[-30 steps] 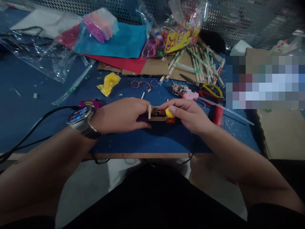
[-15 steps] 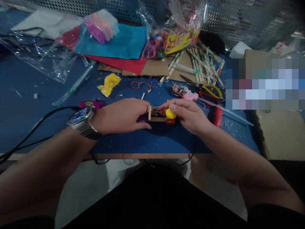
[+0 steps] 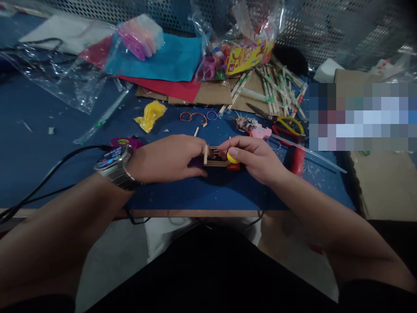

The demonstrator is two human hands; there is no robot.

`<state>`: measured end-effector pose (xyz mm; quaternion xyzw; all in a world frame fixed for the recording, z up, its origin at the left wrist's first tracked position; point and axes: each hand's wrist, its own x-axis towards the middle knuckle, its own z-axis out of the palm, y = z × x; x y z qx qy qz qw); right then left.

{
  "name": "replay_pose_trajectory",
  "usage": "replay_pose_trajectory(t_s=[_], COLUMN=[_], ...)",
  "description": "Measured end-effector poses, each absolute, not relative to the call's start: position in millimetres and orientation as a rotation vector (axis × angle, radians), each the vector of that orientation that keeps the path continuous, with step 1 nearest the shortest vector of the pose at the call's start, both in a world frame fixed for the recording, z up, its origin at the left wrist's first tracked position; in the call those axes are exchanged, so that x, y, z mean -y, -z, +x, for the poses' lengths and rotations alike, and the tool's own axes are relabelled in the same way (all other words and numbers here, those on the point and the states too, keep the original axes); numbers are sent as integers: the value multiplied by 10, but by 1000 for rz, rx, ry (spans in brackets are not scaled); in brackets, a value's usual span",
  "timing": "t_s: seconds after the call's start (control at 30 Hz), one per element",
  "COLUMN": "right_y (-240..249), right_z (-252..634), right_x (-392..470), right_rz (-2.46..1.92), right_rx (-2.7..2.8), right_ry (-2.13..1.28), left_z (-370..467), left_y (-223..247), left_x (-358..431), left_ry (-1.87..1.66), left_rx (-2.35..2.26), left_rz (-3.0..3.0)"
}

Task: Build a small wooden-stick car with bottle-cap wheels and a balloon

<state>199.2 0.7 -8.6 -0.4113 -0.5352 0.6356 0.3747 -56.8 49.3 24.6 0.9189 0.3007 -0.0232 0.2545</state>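
- In the head view, curls left hand [image 3: 169, 157] over the left end of a small wooden stick frame [image 3: 216, 164], bending fingers into it and keeping thumb lower, on the near side.
- Shows a purple piece [image 3: 196, 162] partly hidden between left thumb and forefinger.
- Pinches a yellow disc [image 3: 232, 155] under the thumb of right hand [image 3: 256, 154], at the frame's right end; cannot tell how the hidden fingers press behind it.
- Reaches right forefinger to the frame's far side, narrowly apart from the left fingers.
- Reveals an orange piece [image 3: 233, 167] just below the yellow disc, near the right thumb.
- Beyond the left fingers, shows a yellow packet [image 3: 151, 114], and between both hands' fingers but farther off, an orange ring [image 3: 185, 116] and a purple ring [image 3: 211, 114].
- Just beyond the right fingers, shows a pink glue gun [image 3: 260, 130]; farther right, a yellow-handled tool [image 3: 278, 118].
- Well beyond the right fingers, shows loose wooden sticks [image 3: 270, 89] on cardboard.
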Motion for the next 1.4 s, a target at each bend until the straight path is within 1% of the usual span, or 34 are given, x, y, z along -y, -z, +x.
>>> replay_pose_trajectory(t_s=[0.13,0.27,0.57,0.8,0.97,1.1,1.4], right_y=[98,86,82,85,51,65,40], right_z=[1999,1994,1998,2019,2046,2082,2118], right_x=[-11,-10,-20,2,35,29,1], right_rz=[-991,-1035,-1029,-937,-845,-798,-939], right_rx=[1374,1363,1409,1327,1455,1465,1368], right_ry=[-1604,-1644,-1616,-1574,-1371,-1293,-1395], left_z=[-567,-564,-560,-574,-587,-610,-685], left_y=[-250,-245,-240,-237,-274,-322,-323], left_x=[-493,-494,-493,-490,-484,-475,-474], left_ry=[55,52,44,75,0,-71,-244], left_rx=[-816,-826,-821,-827,-794,-862,-846], left_rz=[2477,2473,2478,2505,2489,2415,2178])
